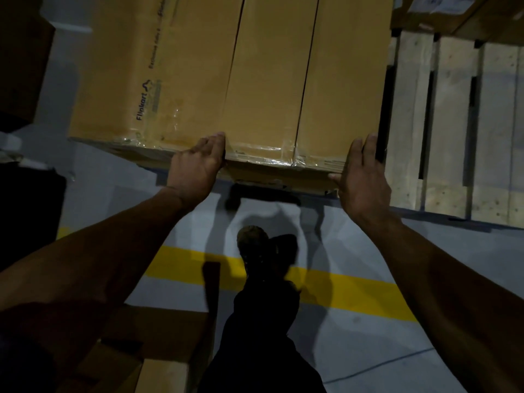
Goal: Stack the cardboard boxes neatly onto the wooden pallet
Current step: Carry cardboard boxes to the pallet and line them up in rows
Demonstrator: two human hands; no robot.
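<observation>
Three long cardboard boxes [272,75] lie side by side, their taped near ends toward me; the left one carries printed lettering. They sit over the left part of a pale wooden pallet [453,123]. My left hand [195,168] presses flat against the near end, at the seam between the left and middle box. My right hand [361,174] lies flat on the near right corner of the right box, fingers straight up along its edge. Neither hand curls round anything.
More cardboard boxes [467,12] rest on the pallet at the top right. A yellow floor line [354,287] crosses the grey floor below me. My foot [252,239] stands near the pallet. Another box [158,350] lies at the bottom left, dark shapes at the left.
</observation>
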